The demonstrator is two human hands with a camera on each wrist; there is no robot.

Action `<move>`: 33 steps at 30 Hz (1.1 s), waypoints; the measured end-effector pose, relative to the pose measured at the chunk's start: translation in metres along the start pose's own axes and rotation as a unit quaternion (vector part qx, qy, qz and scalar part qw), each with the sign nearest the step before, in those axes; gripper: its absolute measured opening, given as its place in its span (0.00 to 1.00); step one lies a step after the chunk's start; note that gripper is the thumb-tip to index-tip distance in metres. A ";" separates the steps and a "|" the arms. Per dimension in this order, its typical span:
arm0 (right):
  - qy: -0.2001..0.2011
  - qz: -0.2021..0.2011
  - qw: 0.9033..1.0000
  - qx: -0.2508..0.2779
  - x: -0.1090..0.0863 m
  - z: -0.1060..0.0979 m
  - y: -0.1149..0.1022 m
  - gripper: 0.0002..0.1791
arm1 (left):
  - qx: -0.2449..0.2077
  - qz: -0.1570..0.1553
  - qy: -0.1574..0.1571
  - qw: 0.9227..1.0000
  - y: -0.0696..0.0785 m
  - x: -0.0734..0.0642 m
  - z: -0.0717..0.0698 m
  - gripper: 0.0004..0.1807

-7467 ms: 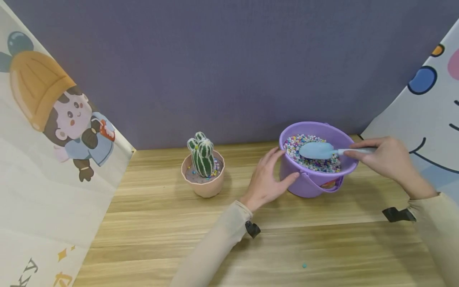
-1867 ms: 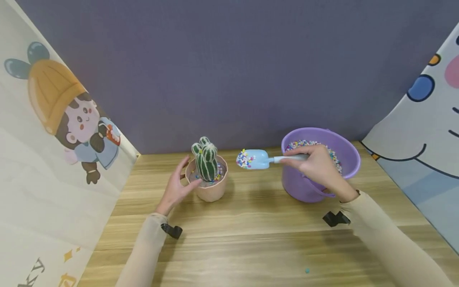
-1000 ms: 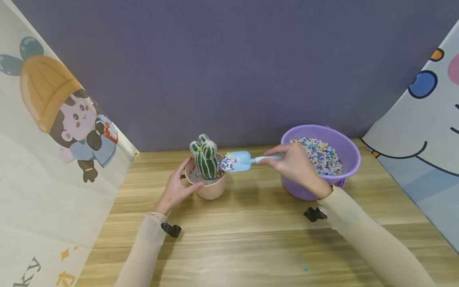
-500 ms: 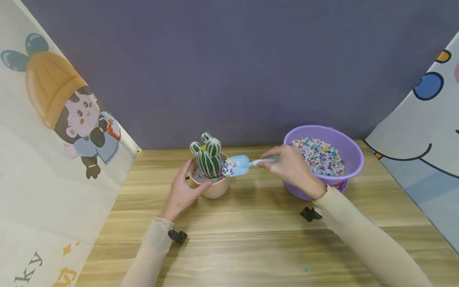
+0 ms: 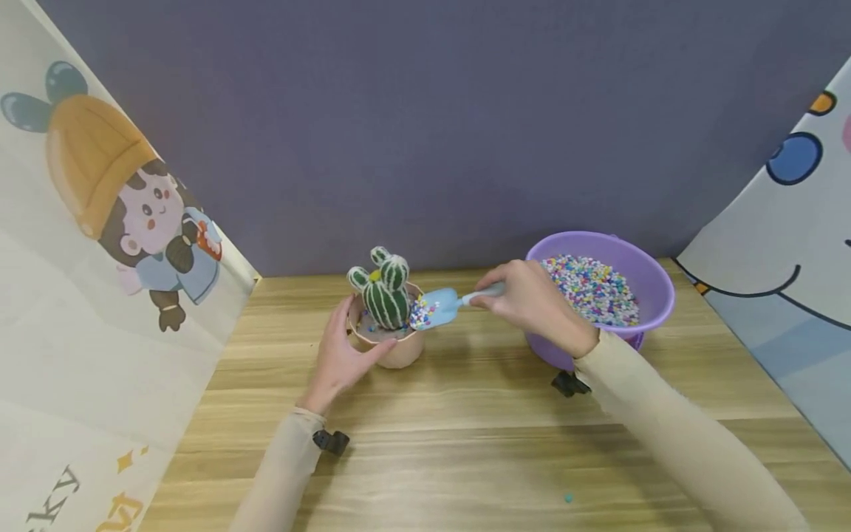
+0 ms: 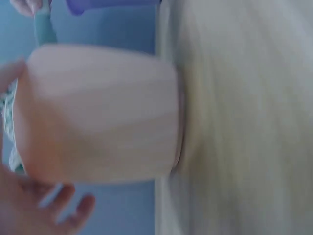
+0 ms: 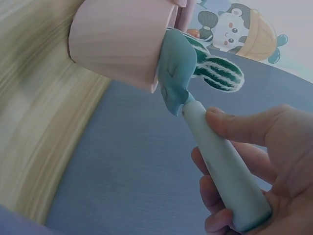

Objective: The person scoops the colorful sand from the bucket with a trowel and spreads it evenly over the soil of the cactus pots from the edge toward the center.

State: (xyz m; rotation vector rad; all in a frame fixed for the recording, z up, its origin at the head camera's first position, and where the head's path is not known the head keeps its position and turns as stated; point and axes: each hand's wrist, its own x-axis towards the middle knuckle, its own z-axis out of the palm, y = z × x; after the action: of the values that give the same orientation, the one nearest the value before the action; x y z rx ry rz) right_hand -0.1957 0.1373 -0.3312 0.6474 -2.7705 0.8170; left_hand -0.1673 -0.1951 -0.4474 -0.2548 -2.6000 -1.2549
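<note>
A knitted-looking cactus [image 5: 387, 301] stands in a pale pink flowerpot [image 5: 401, 353] on the table. My left hand [image 5: 337, 363] holds the pot from its left side, thumb at the near rim; in the left wrist view the pot wall [image 6: 102, 112] fills much of the picture. With my right hand [image 5: 535, 304] I grip the pale handle [image 7: 227, 169] of a light blue garden trowel [image 5: 444, 307]. Its blade lies at the pot's right rim, angled down beside the cactus. Colourful beads [image 5: 422, 313] sit at the blade's tip. Some beads lie on the grey fill inside the pot.
To the right, a purple bucket [image 5: 654, 288] holds many multicoloured beads [image 5: 592, 290], partly behind my right forearm. One teal bead [image 5: 568, 499] lies on the wooden table [image 5: 425, 458] near the front. A dark panel [image 5: 425, 133] rises behind, with printed sheets at both sides.
Earlier the trowel was in the bucket and my left hand at the bucket. My left hand moved to the pot; the trowel came left with beads, and its blade now tilts at the pot's rim.
</note>
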 end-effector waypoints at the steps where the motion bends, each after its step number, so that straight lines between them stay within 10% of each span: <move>1: -0.003 -0.001 1.000 -0.002 0.001 -0.001 -0.001 0.10 | -0.007 0.011 -0.013 1.000 -0.002 0.003 -0.003 0.60; 7: -0.030 0.000 1.000 0.000 0.006 -0.005 -0.009 0.10 | -0.024 0.075 -0.110 0.991 -0.011 0.025 -0.023 0.60; 12: -0.050 -0.004 0.999 0.009 0.008 -0.006 -0.013 0.10 | -0.010 0.059 -0.140 0.988 -0.014 0.030 -0.030 0.63; 33: -0.043 -0.009 0.999 -0.024 0.010 -0.016 -0.014 0.07 | 0.000 0.019 -0.013 1.000 0.006 0.010 0.003 0.61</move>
State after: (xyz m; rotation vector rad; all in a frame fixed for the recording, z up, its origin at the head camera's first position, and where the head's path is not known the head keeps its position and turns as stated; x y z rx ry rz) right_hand -0.1976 0.1323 -0.3086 0.7122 -2.8468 0.7322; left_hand -0.1753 -0.1885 -0.4416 -0.3202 -2.6043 -1.2472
